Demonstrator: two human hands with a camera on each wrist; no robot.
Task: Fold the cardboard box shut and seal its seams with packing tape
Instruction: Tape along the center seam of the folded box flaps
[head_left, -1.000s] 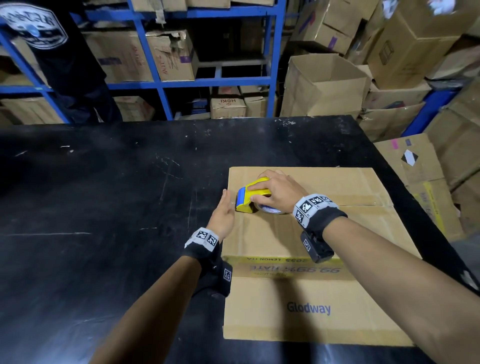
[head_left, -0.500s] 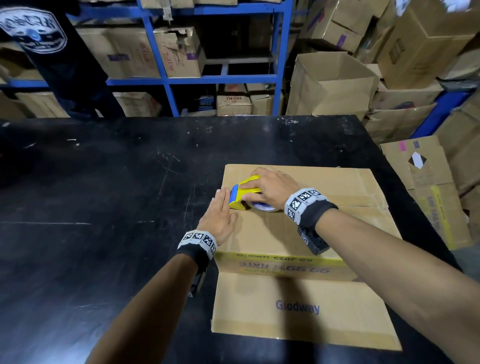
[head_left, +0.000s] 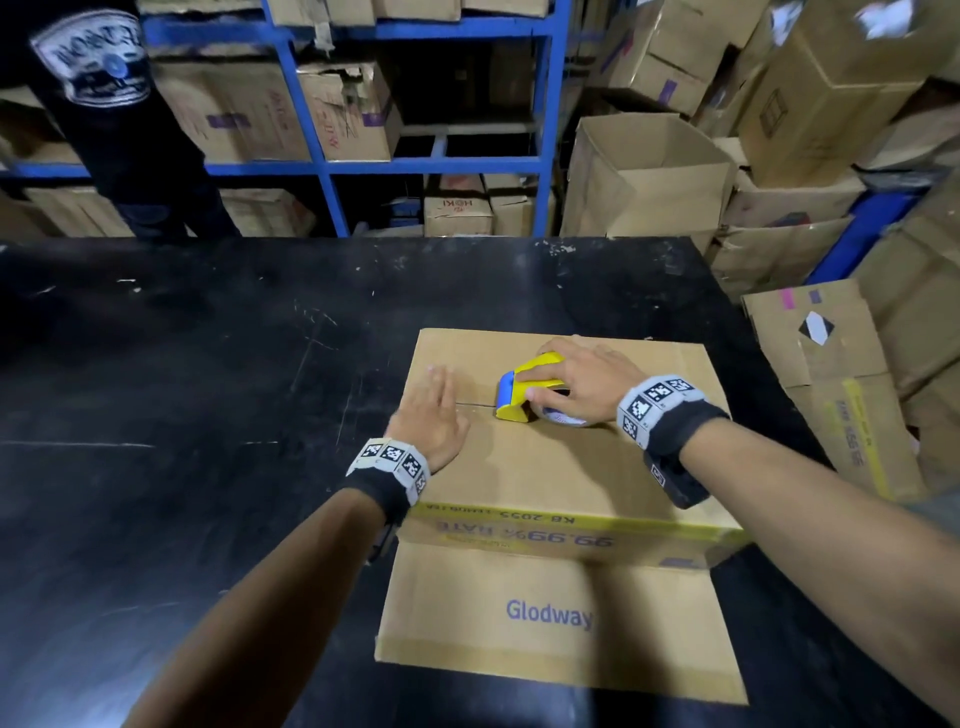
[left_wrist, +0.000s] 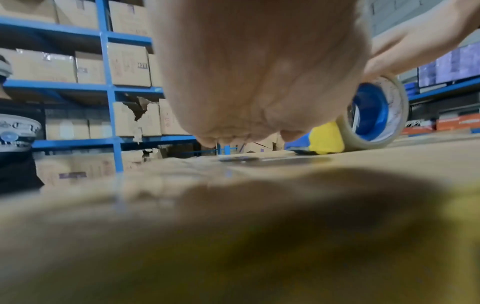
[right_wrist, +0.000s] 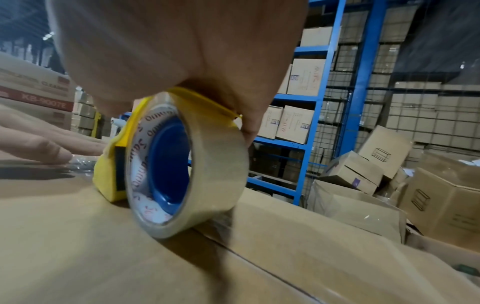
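A brown cardboard box (head_left: 545, 467) with its top flaps folded shut stands on the black table (head_left: 182, 389), printed "Glodway" on its near side. My right hand (head_left: 576, 376) grips a yellow and blue tape dispenser (head_left: 519, 389) holding a clear tape roll (right_wrist: 187, 174), set on the centre seam (right_wrist: 259, 265). My left hand (head_left: 434, 415) presses flat with straight fingers on the box top at its left edge, just left of the dispenser (left_wrist: 326, 137). Glossy tape (left_wrist: 272, 160) lies on the seam between the left fingertips and the dispenser.
Blue metal shelving (head_left: 332, 171) with cartons stands behind the table. Loose cardboard boxes (head_left: 649, 176) pile up at the right, close to the table's right edge. A person in a dark printed shirt (head_left: 98, 73) stands at the far left. Bare tabletop stretches left of the box.
My right hand has drawn the dispenser rightward along the seam, away from the box's left edge. My left hand moved up onto the box top and lies flat there.
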